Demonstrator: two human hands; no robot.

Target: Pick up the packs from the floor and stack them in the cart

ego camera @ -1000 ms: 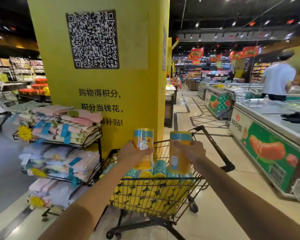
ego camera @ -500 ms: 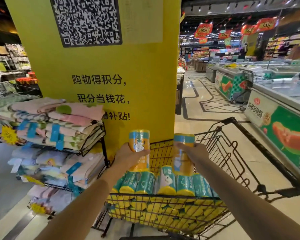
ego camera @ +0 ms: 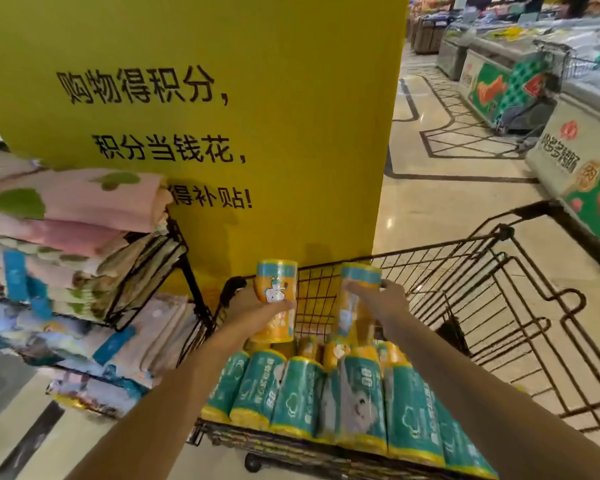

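Cart [ego camera: 499, 237] near end already holds a full row of packs [ego camera: 326, 403]. Left hand [ego camera: 253, 308] and right hand [ego camera: 387, 299] each grip one upright pack above it, unplaced. Floor stock not visible.

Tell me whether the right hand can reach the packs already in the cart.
Probably yes. The right hand, gripping its pack, hangs just above the stacked packs in the cart; nothing lies between.

Glossy plastic-wrapped packs [ego camera: 357, 400] fill a black wire-metal cart [ego camera: 499, 306]; soft folded cloth [ego camera: 84, 216] sits on a left rack, beside a matt yellow pillar [ego camera: 257, 98] and polished floor [ego camera: 447, 199].
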